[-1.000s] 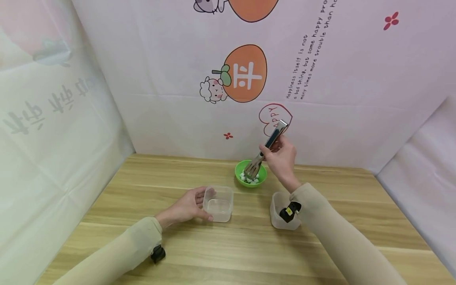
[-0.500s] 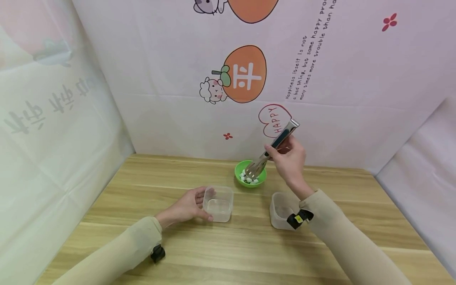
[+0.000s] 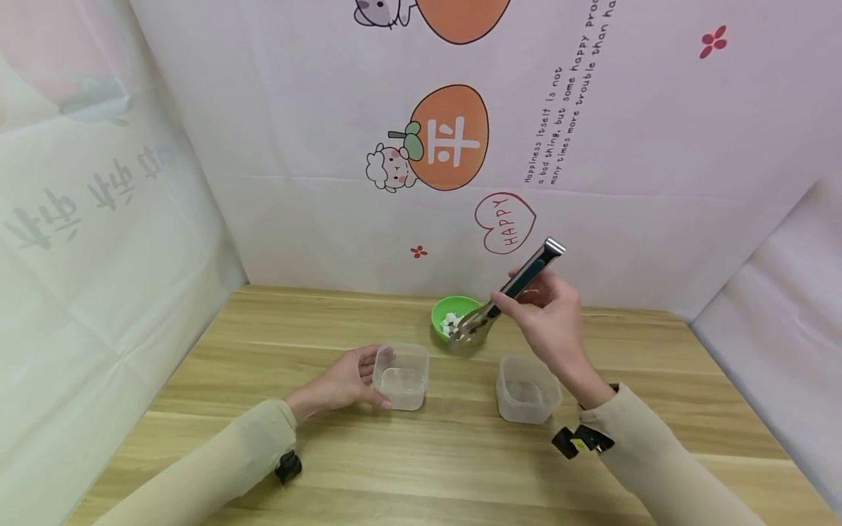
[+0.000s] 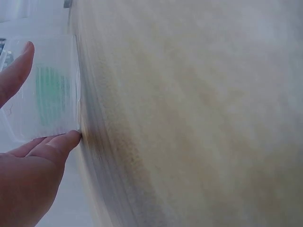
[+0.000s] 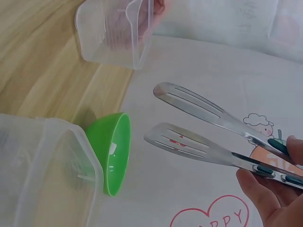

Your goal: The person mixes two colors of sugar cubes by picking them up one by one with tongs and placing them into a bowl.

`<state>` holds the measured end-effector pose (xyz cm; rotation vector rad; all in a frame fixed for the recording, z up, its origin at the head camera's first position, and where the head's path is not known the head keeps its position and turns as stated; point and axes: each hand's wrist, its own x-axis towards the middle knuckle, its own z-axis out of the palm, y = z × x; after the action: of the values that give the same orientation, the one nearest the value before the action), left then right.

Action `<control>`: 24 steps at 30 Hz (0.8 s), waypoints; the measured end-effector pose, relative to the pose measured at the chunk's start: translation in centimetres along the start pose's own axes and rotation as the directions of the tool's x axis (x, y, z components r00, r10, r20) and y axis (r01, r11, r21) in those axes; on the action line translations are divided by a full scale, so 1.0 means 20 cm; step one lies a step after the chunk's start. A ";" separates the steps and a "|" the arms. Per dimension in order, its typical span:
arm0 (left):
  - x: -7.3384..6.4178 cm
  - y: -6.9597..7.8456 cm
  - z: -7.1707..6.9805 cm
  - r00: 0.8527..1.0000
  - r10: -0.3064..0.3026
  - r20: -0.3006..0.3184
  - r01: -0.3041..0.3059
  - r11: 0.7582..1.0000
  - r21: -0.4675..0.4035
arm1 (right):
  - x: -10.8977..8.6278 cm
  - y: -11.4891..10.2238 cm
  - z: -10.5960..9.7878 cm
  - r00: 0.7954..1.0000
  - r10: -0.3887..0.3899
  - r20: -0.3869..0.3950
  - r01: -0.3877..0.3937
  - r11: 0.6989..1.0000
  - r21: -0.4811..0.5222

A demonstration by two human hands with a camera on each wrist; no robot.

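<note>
My right hand (image 3: pixel 551 318) grips metal tongs (image 3: pixel 529 276) with dark handle inserts. Their slotted heads hang at the right rim of a green bowl (image 3: pixel 442 308). In the right wrist view the tong arms (image 5: pixel 220 153) stand apart, with nothing visible between them. Several small white pieces (image 3: pixel 450 322) lie inside the bowl, partly behind the tongs. My left hand (image 3: pixel 342 380) holds a clear square plastic container (image 3: pixel 404 378) on its left side, thumb in front and fingers behind. Through its wall, the left wrist view shows a green shape (image 4: pixel 49 94).
A second clear plastic container (image 3: pixel 528 394) stands on the wooden table (image 3: pixel 421 467), below my right hand. Behind the bowl rises a printed white cloth (image 3: pixel 316 219). Another cloth (image 3: pixel 99 292) hangs along the left side.
My right hand and the tongs have moved right and toward me; the tong heads have come from inside the bowl to its right rim. The left hand stays in place.
</note>
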<state>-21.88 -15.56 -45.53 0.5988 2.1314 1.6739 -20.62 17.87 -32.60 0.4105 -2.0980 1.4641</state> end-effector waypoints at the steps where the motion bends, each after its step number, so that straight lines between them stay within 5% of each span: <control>1: 0.00 0.00 0.00 1.000 -0.003 0.001 0.003 1.000 0.000 | -0.01 -0.01 -0.01 1.000 0.005 0.006 -0.005 1.000 0.003; 11: -0.04 0.08 -0.01 1.000 0.000 -0.005 0.000 1.000 0.025 | -0.11 -0.06 -0.08 0.996 0.017 0.088 -0.019 1.000 0.024; 24: -0.13 0.24 -0.11 0.986 0.062 -0.158 -0.031 0.981 0.193 | -0.21 -0.11 -0.17 0.967 -0.011 0.255 -0.010 0.997 0.081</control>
<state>-20.33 -17.77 -40.35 0.5875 2.4322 1.6037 -15.21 20.07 -32.51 0.6635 -2.2384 1.5718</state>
